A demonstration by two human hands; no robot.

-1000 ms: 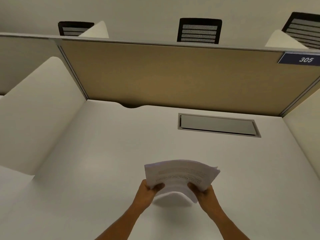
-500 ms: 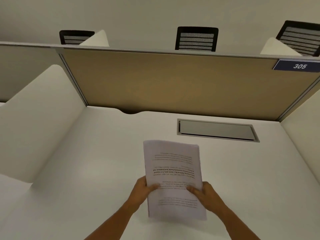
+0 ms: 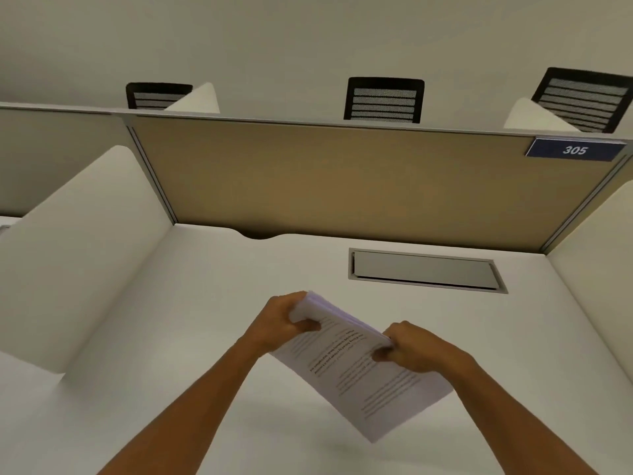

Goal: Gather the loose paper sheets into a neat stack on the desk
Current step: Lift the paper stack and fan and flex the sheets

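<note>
A stack of white printed paper sheets is held in the air above the white desk, turned diagonally with its far corner up left and its near corner down right. My left hand grips the stack's far left corner, thumb on top. My right hand pinches the stack's right edge. The sheets look roughly aligned, with their edges slightly fanned at the far corner.
A grey cable hatch is set in the desk behind the hands. A tan partition closes the back, with white dividers left and right. A "305" sign and black chair backs show beyond.
The stack has swung from upright in front of me to a diagonal tilt. My left hand moved up to the far corner and my right hand shifted to the right edge.
</note>
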